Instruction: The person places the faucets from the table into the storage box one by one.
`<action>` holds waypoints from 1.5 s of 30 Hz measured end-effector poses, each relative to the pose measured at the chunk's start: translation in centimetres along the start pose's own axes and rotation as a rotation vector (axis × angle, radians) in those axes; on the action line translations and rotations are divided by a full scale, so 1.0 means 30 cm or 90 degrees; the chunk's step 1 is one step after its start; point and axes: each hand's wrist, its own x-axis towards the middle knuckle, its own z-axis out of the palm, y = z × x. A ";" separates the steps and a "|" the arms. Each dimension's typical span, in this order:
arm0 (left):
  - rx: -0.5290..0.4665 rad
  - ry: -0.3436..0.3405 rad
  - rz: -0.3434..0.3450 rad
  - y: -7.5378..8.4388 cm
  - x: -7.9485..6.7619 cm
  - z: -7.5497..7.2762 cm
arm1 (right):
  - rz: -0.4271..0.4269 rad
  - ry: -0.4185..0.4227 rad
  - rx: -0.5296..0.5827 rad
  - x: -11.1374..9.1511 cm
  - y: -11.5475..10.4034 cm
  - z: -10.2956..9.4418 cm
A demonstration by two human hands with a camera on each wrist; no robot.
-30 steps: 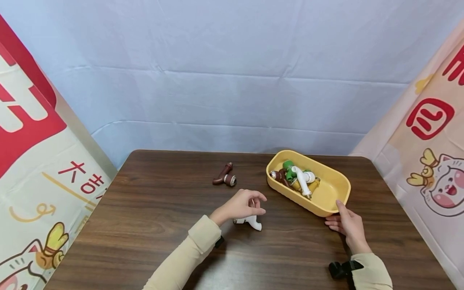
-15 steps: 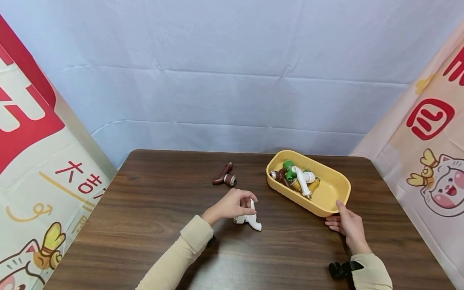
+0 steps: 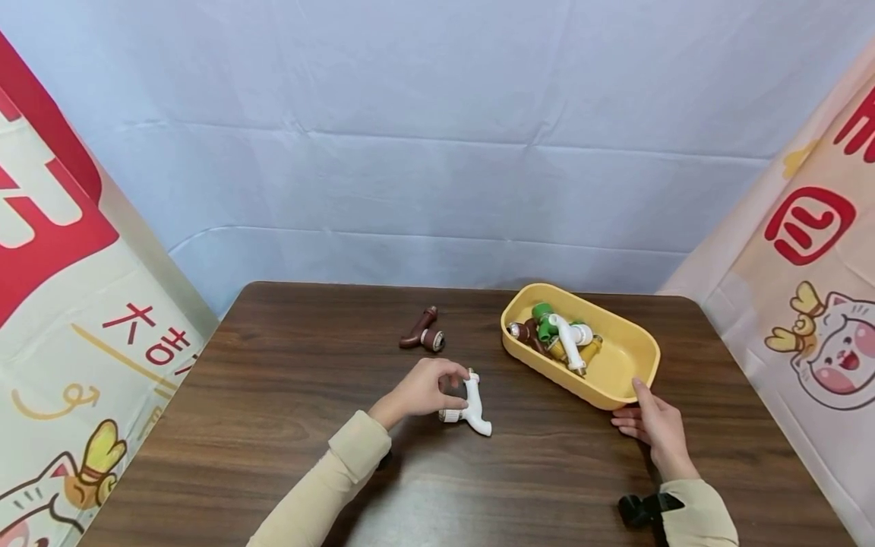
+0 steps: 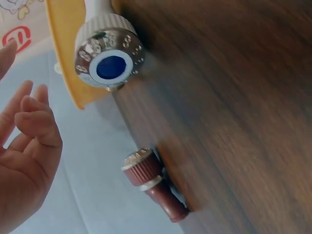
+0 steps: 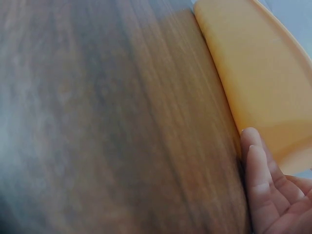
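Note:
A white faucet (image 3: 474, 409) lies on the table in front of me. My left hand (image 3: 422, 387) hovers just left of it, fingers loosely bent and holding nothing. In the left wrist view, a gap separates that hand (image 4: 31, 156) from the faucet's ribbed knob (image 4: 108, 56) with its blue centre. My right hand (image 3: 655, 427) grips the near right end of a yellow plastic basket (image 3: 632, 363), thumb at the rim and fingers against the outer wall. The right wrist view has its fingers (image 5: 258, 170) by the basket's lower side.
A brown faucet (image 3: 424, 334) lies farther back on the wooden table (image 3: 307, 365). Inside the basket, several green, brown, yellow and white faucets (image 3: 567, 342) are heaped toward the left end. A pale cloth (image 3: 437, 190) hangs behind the table.
My left hand has drawn back to the left from over the white faucet, which now shows more fully. The faucet has stayed in place. My right hand and the basket have hardly moved.

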 end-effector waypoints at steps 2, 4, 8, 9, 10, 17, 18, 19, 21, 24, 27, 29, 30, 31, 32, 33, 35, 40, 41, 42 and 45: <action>0.019 0.001 -0.009 -0.004 -0.004 -0.003 | 0.000 0.000 0.000 -0.001 0.001 0.001; 0.039 -0.006 -0.021 -0.008 -0.007 -0.004 | 0.001 -0.002 0.001 -0.001 0.001 0.002; 0.081 -0.037 -0.042 -0.016 -0.010 -0.002 | 0.002 -0.004 0.002 -0.001 0.002 0.003; 0.089 -0.042 -0.045 -0.017 -0.010 0.000 | 0.002 -0.004 0.000 -0.001 0.001 0.004; 0.096 -0.047 -0.047 -0.019 -0.010 0.002 | 0.002 -0.004 0.000 -0.001 0.001 0.004; 0.083 -0.068 -0.066 -0.030 -0.011 0.011 | 0.005 -0.003 -0.002 -0.002 -0.003 0.002; 0.080 -0.074 -0.071 -0.031 -0.011 0.012 | 0.006 -0.003 -0.002 -0.001 -0.003 0.002; 0.080 -0.080 -0.076 -0.032 -0.011 0.013 | 0.005 -0.002 -0.002 -0.001 -0.003 0.002; 0.086 -0.091 -0.076 -0.033 -0.011 0.016 | 0.004 -0.001 -0.003 0.000 -0.003 0.002; 0.103 -0.104 -0.069 -0.038 -0.011 0.020 | 0.002 -0.001 -0.005 0.000 -0.003 0.002; 0.114 -0.119 -0.068 -0.040 -0.011 0.024 | 0.002 -0.003 -0.003 0.000 -0.004 0.002; 0.115 -0.126 -0.068 -0.041 -0.012 0.026 | 0.002 -0.003 -0.001 -0.001 -0.005 0.002; 0.116 -0.130 -0.070 -0.042 -0.012 0.027 | 0.002 -0.003 -0.001 -0.001 -0.005 0.002; 0.116 -0.133 -0.071 -0.043 -0.012 0.028 | 0.002 -0.002 0.000 -0.001 -0.005 0.003; 0.117 -0.135 -0.071 -0.044 -0.012 0.028 | 0.002 -0.002 -0.001 -0.001 -0.006 0.003; 0.118 -0.138 -0.071 -0.046 -0.012 0.029 | 0.001 -0.001 -0.001 -0.002 -0.006 0.003; 0.125 -0.145 -0.074 -0.049 -0.014 0.031 | 0.001 0.000 -0.001 -0.002 -0.007 0.003; 0.140 -0.168 -0.083 -0.056 -0.016 0.036 | 0.005 -0.001 0.000 -0.004 -0.006 0.003; 0.141 -0.171 -0.085 -0.055 -0.016 0.036 | 0.005 -0.001 0.000 -0.005 -0.007 0.003; 0.143 -0.173 -0.087 -0.054 -0.016 0.035 | 0.005 -0.002 0.000 -0.005 -0.007 0.003; 0.148 -0.176 -0.094 -0.047 -0.017 0.033 | 0.004 -0.002 0.000 -0.008 -0.008 0.003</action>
